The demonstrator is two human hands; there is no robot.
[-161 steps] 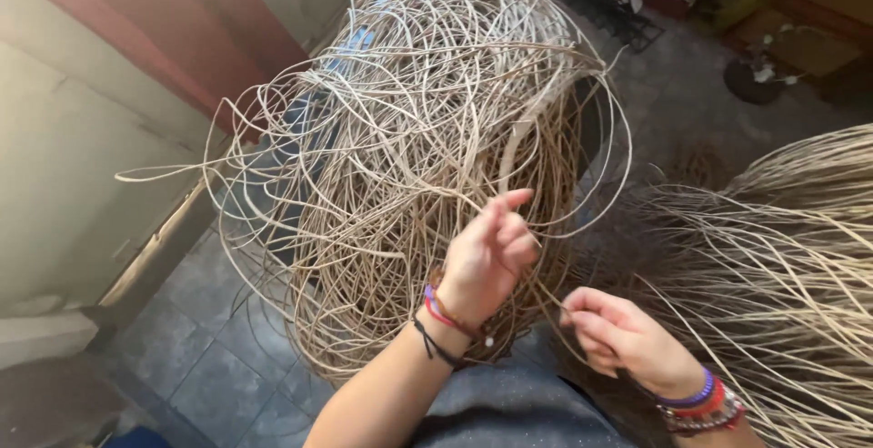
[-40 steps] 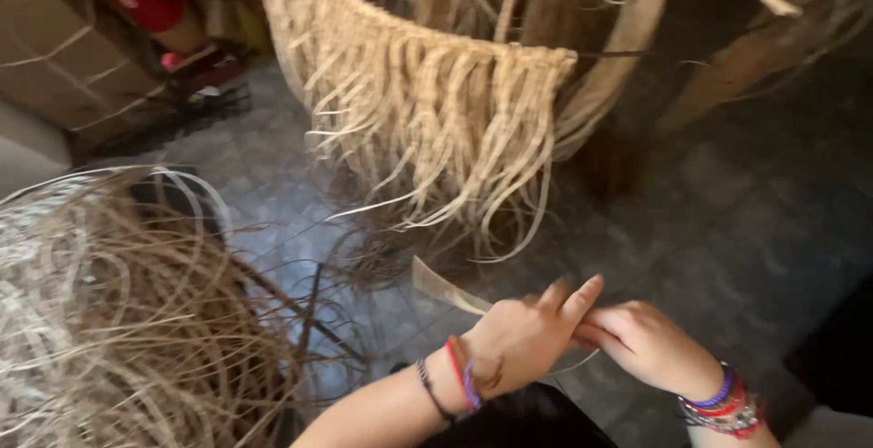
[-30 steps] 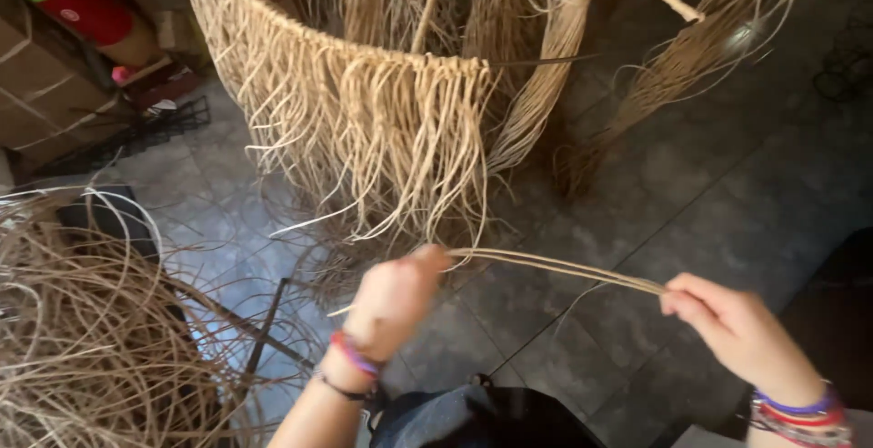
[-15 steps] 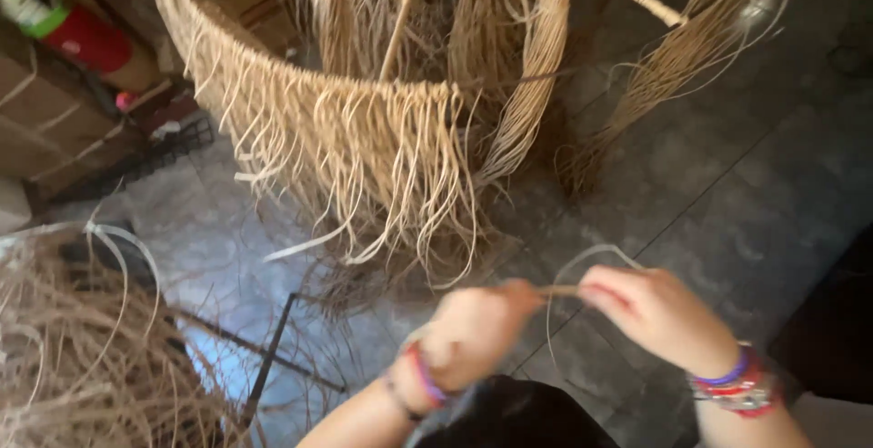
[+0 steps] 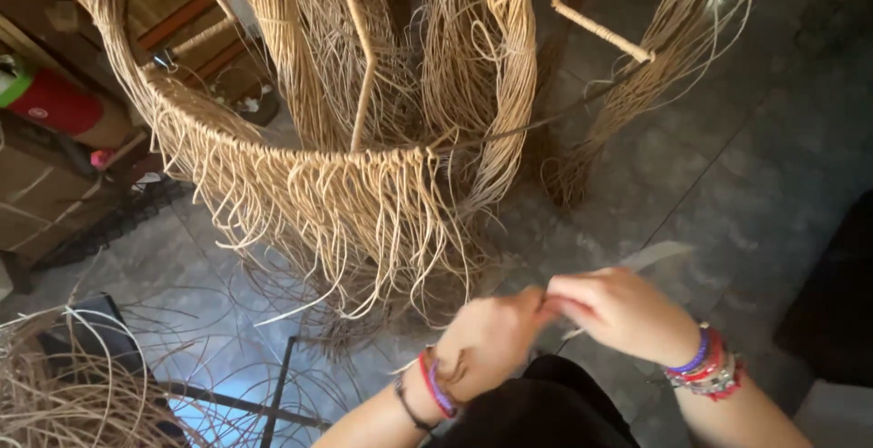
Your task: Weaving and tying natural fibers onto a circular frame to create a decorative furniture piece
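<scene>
My left hand point(image 5: 486, 343) and my right hand point(image 5: 618, 307) meet fingertip to fingertip low in the middle of the head view. Both pinch one thin pale rattan strand point(image 5: 657, 254), which curves up and right from my right hand, blurred. Both wrists carry coloured bracelets. Just beyond the hands stands a large half-woven rattan frame point(image 5: 300, 161), with a fringe of loose strand ends hanging down from its round rim.
A tangled coil of loose rattan point(image 5: 64, 393) lies at the lower left over a dark metal stand point(image 5: 273, 402). A red cylinder point(image 5: 55, 102) and cardboard boxes sit at the far left. Grey tiled floor point(image 5: 755, 184) spreads to the right.
My view swung from the rattan coil to the woven frame. My hands stretched a strand apart, then came together and now touch at the fingertips on it.
</scene>
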